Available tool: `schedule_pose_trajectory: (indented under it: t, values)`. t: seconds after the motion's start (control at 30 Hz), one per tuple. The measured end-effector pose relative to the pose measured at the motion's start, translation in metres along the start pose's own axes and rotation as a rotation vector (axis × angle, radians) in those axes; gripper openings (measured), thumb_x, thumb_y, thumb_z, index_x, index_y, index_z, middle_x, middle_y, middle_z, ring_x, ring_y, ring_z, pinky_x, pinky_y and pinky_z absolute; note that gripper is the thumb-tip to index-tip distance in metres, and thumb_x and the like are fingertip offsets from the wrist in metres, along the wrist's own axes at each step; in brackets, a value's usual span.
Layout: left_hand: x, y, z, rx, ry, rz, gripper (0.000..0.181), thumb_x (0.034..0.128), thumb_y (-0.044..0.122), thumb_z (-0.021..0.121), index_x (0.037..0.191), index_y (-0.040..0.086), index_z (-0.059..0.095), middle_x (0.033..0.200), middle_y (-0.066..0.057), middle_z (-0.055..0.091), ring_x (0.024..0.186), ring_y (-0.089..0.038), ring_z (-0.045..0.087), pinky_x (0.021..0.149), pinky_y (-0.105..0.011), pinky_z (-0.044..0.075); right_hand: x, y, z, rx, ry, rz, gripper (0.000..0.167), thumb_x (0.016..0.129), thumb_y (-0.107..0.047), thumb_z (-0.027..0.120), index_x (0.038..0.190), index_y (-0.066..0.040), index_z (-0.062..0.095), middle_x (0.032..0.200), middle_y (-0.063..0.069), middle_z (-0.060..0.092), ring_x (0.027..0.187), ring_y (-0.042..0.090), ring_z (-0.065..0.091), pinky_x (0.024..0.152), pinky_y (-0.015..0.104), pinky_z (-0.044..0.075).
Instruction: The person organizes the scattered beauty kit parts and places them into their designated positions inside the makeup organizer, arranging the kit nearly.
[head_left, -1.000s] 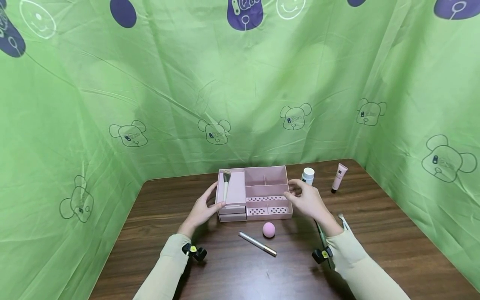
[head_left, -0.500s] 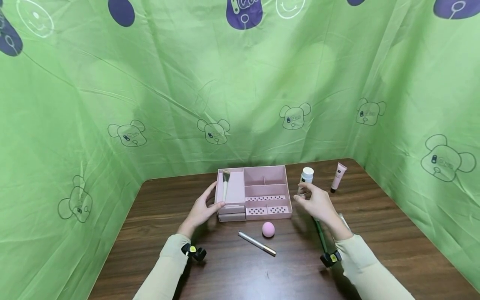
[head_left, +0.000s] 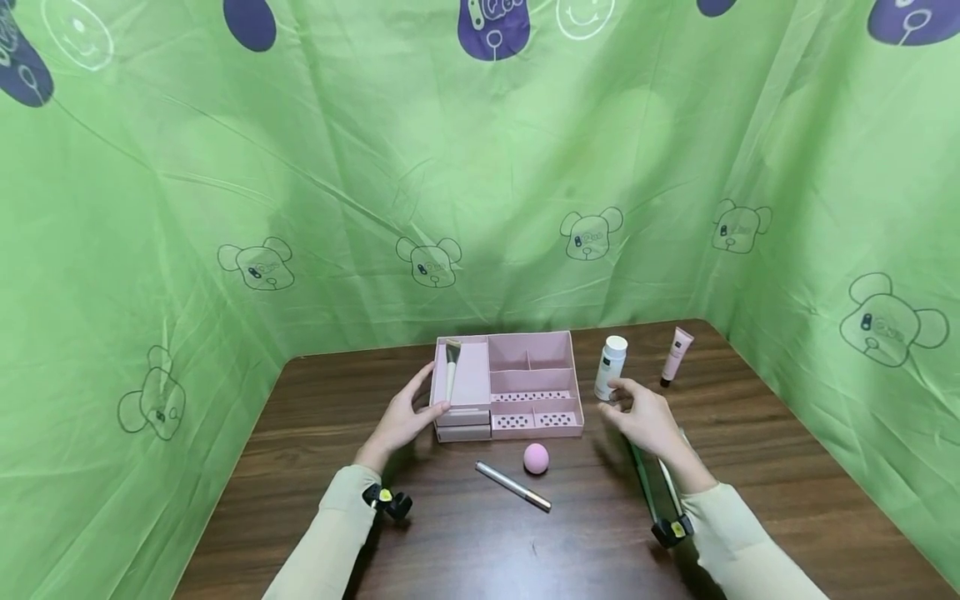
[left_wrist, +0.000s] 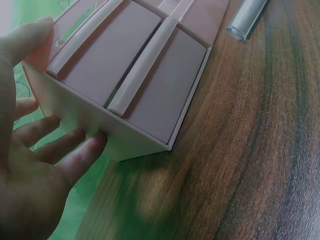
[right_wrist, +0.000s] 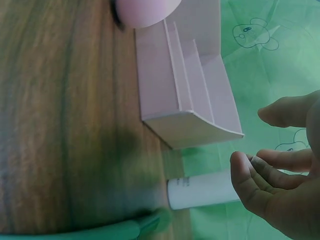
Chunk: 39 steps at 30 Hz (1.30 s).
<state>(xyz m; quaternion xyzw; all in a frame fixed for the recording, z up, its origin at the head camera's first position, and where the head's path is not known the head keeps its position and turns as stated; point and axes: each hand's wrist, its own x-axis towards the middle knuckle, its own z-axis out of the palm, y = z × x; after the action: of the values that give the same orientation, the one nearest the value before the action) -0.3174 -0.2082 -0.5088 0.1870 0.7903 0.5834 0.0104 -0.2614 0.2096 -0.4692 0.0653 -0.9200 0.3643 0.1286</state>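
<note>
A pink organizer (head_left: 535,383) with drawers and compartments stands on the table, a brush (head_left: 452,371) lying on its left top. My left hand (head_left: 401,423) rests at its left side, thumb on the top edge; in the left wrist view the fingertips (left_wrist: 95,142) touch the side wall beside two drawers (left_wrist: 165,85). My right hand (head_left: 651,423) holds nothing, its fingers loosely bent just in front of a white bottle (head_left: 611,367). The right wrist view shows a gap between thumb and fingers, with the bottle (right_wrist: 202,190) partly behind the fingers.
A pink sponge ball (head_left: 536,459) and a silver pen-like tube (head_left: 513,486) lie in front of the organizer. A pink tube (head_left: 677,357) stands at the back right. A green item (head_left: 642,477) and a slim white one (head_left: 670,486) lie partly under the right wrist.
My right hand has left the organizer's right side and moved right, then a little toward the front edge, uncovering more of the white bottle. My left hand has stayed at the organizer.
</note>
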Motion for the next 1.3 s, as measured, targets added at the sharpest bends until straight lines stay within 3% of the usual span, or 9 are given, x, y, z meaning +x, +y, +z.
schedule_pose_trajectory:
  t: [0.43,0.87,1.3]
  values:
    - [-0.009,0.037,-0.001,0.027,-0.032,-0.011,0.083,0.0900,0.017,0.071,0.155,0.007,0.022,0.152,-0.025,0.035,0.136,-0.042,0.040,0.102,-0.039,0.049,-0.014,0.016,-0.005,-0.052,-0.001,0.032,0.040,0.085,-0.018,0.073,0.118,0.001,0.063,0.099,0.015,0.072,0.083,0.022,0.069,0.074,0.037,0.054]
    - [-0.010,0.036,-0.001,0.018,-0.028,0.004,0.083,0.0896,0.016,0.072,0.155,0.006,0.022,0.152,-0.026,0.035,0.136,-0.044,0.039,0.104,-0.047,0.047,-0.024,0.024,-0.003,-0.064,-0.021,0.045,0.041,0.085,-0.019,0.073,0.119,0.001,0.063,0.102,0.017,0.071,0.082,0.020,0.069,0.073,0.037,0.054]
    - [-0.009,0.035,-0.002,0.027,-0.031,0.011,0.082,0.0899,0.017,0.072,0.155,0.007,0.023,0.153,-0.026,0.033,0.135,-0.044,0.040,0.102,-0.040,0.050,-0.031,0.032,-0.001,-0.085,-0.047,0.070,0.044,0.083,-0.018,0.074,0.120,0.001,0.061,0.102,0.018,0.071,0.082,0.022,0.070,0.072,0.038,0.057]
